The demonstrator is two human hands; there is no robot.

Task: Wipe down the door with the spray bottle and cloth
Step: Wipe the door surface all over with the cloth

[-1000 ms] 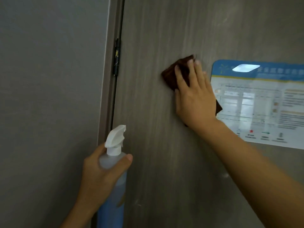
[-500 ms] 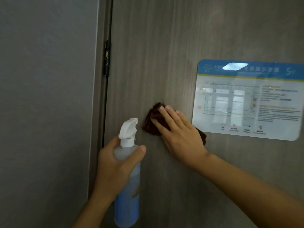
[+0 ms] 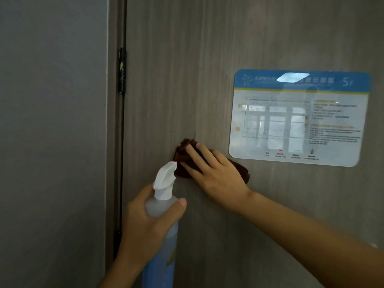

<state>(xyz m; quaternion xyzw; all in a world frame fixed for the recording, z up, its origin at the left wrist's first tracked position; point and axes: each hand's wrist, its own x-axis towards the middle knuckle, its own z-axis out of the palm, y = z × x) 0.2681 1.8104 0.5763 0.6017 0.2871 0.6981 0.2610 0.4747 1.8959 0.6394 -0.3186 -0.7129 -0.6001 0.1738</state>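
Door [image 3: 207, 59] wiped, cloth [image 3: 241, 169] pressed flat by right hand [image 3: 216, 175], fingers straight.
Spray bottle [image 3: 162, 225] gripped by left hand [image 3: 145, 229]; sign [image 3: 299, 117] just beside cloth, hinge [image 3: 122, 70] left.

The door [image 3: 207, 59] offers broad bare wood above the cloth [image 3: 182, 150] and up its middle. To the right, the laminated sign [image 3: 301, 117] blocks the way, its lower left corner near the cloth. Leftward, the hinge [image 3: 122, 69] and door frame [image 3: 113, 121] bound the panel. Just below, the spray bottle [image 3: 164, 215] in the left hand [image 3: 145, 229] crowds the downward path.
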